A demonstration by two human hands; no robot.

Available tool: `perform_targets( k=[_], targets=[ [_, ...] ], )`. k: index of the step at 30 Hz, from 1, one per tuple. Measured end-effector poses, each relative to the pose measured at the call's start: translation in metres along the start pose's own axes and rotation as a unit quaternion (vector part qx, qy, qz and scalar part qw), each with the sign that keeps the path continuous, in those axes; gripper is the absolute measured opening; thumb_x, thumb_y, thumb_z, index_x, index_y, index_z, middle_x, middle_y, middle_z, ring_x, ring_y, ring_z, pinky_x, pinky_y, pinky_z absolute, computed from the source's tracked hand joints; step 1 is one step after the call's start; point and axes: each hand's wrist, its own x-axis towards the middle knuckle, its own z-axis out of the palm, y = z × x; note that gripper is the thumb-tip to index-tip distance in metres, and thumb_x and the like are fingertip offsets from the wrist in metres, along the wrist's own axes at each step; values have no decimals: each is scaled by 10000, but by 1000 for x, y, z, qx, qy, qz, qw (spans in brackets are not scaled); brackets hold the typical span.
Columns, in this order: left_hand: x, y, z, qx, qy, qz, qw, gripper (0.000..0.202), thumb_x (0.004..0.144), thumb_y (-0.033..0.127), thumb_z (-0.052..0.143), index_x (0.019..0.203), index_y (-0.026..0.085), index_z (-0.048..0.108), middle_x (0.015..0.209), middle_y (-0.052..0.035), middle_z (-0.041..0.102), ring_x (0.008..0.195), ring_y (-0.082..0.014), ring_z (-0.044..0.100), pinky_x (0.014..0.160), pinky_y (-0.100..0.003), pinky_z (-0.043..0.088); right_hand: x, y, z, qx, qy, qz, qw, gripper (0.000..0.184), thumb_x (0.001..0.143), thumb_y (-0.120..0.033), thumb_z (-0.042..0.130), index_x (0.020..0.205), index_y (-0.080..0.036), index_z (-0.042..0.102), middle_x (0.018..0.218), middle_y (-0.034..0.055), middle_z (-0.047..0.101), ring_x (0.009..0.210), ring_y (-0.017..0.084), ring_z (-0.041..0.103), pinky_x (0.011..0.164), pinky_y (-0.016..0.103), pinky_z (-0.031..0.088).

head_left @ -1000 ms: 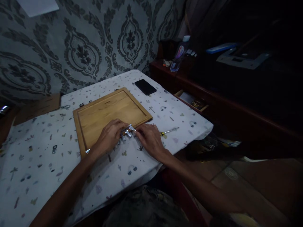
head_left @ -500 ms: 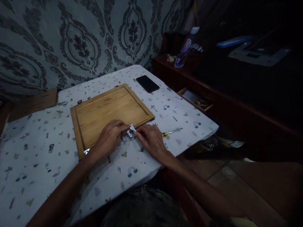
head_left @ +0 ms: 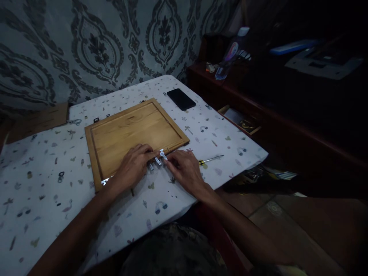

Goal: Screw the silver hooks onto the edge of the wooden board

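A wooden cabinet door [head_left: 135,128] with a raised frame lies flat on the patterned tablecloth. My left hand [head_left: 136,163] is closed over its front edge, with the fingertips beside a small shiny metal hinge [head_left: 163,154]. From the right, my right hand [head_left: 185,168] pinches that hinge at the door's edge; the fingers partly hide the grip. Two more metal pieces [head_left: 158,161] show just below, between the hands. Near my left wrist, another shiny metal piece [head_left: 105,181] sits at the door's front left corner. A screwdriver [head_left: 211,159] with a yellow and black handle lies right of my right hand.
A black phone [head_left: 181,99] lies behind the door. Cardboard [head_left: 40,122] and scissors [head_left: 75,122] are at the back left. To the right stand a dark red cabinet with an open drawer [head_left: 240,120] and a plastic bottle [head_left: 230,55]. The table's right edge [head_left: 230,180] is close.
The camera view has shifted slightly. Both hands stay at the door's front edge, with the hinge still between them and hardly any visible movement.
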Motion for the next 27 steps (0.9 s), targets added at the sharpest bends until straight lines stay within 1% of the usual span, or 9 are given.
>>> perform_targets(
  k=[4,9,13,18,21,24,27],
  targets=[
    [0,1,1,14,-1,2,1000,437,946,54,389,1192,265,683,1050,-58,653,978,-218,569,827,-376,476,-1,0,-1,-1,-4,3,1000,274,974,-366,516,811,-204,663,736,26,696,701,181,605,778,349,364],
    [0,0,2,10,16,12,1000,433,958,69,376,1170,274,693,1021,-55,651,955,-200,570,839,-367,486,-1,0,-1,3,-15,6,1000,241,973,-339,526,827,-210,668,755,27,712,726,185,632,782,348,377],
    [-1,-1,3,13,11,17,1000,428,956,74,387,1186,271,689,1036,-54,648,956,-196,563,850,-363,489,-1,1,0,4,-14,0,1000,235,975,-338,529,842,-209,674,767,31,721,737,187,639,779,352,382],
    [1,3,-1,22,1,1,1000,467,932,41,382,1196,269,693,1039,-56,656,970,-208,570,850,-369,491,-1,1,0,10,-13,1,1000,259,982,-354,516,838,-205,671,784,40,728,749,192,643,775,354,387],
    [2,3,-5,-10,-6,-7,1000,465,913,23,406,1167,262,714,1014,-55,670,957,-203,593,859,-361,497,-1,1,-1,5,-17,-2,1000,252,982,-344,517,842,-201,670,790,49,732,765,195,647,774,349,390],
    [3,3,-8,-64,7,-19,998,452,905,7,417,1151,241,714,986,-49,689,953,-188,615,879,-345,508,0,1,-2,-4,-23,-4,1000,270,993,-361,499,845,-207,665,797,43,732,767,191,643,777,350,391],
    [4,4,-10,-90,13,-39,995,411,904,11,442,1145,218,702,1013,-48,705,990,-191,624,916,-358,514,-1,1,-1,1,-24,-5,1000,283,996,-375,494,844,-208,665,801,40,729,778,193,642,780,357,394]
  ],
)
